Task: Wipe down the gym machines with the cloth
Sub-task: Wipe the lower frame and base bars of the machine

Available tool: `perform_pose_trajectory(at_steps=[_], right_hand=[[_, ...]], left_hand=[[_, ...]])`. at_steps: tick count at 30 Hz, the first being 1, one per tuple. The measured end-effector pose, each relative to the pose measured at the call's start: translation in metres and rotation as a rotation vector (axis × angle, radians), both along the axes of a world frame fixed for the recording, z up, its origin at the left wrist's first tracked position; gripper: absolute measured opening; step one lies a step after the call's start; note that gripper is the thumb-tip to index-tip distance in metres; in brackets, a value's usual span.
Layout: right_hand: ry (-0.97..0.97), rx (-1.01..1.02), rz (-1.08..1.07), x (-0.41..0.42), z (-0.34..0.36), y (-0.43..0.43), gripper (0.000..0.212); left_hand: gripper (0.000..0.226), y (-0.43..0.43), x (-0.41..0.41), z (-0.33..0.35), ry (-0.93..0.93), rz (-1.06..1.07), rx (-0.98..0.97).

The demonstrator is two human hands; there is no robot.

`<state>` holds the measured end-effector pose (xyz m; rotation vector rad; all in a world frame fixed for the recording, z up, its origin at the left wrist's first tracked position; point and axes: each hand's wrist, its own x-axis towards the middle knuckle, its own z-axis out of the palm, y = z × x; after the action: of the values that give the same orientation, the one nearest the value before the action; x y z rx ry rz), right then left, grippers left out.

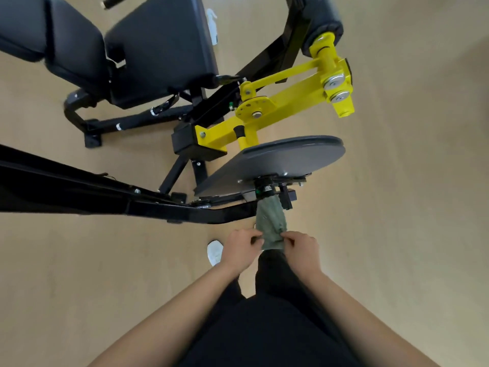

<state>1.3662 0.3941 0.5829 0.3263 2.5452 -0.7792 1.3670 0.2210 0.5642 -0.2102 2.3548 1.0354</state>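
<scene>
A person stands over a black and yellow gym machine (264, 112), looking down at both hands held close together in front of their legs. The left hand (239, 249) and right hand (301, 247) each pinch an edge of a green cloth (270, 223), which hangs just before the machine's grey disc (277, 160), likely being stretched or refolded to give a fresh face for wiping. A spray bottle (212, 25) lies on the floor beyond the seat pad (158, 49).

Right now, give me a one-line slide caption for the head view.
Both hands, left hand and right hand, pinch a green cloth below the machine's grey disc.
</scene>
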Motion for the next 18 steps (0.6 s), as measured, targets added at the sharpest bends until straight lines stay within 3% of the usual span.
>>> perform_pose_trajectory(at_steps=[3,6,11,15,18], right_hand=[[-0.102,-0.074,-0.063,0.009,0.007,0.004,0.029],[-0.1,-0.166,-0.149,0.006,0.024,0.009,0.026],[0.188,-0.251,-0.274,-0.023,0.042,0.021,0.026],[0.406,-0.261,-0.217,-0.054,0.022,0.023,0.027],[0.19,-0.264,0.017,-0.074,-0.006,0.019,0.045]], left_hand=[[0.021,-0.018,0.0,0.008,-0.059,-0.074,0.084],[0.02,-0.024,-0.002,0.022,-0.026,-0.014,0.111],[0.035,0.004,-0.017,0.048,0.197,0.183,0.206],[0.042,0.042,-0.038,0.045,0.372,0.213,0.039],[0.046,0.052,-0.049,0.024,0.276,0.187,-0.108]])
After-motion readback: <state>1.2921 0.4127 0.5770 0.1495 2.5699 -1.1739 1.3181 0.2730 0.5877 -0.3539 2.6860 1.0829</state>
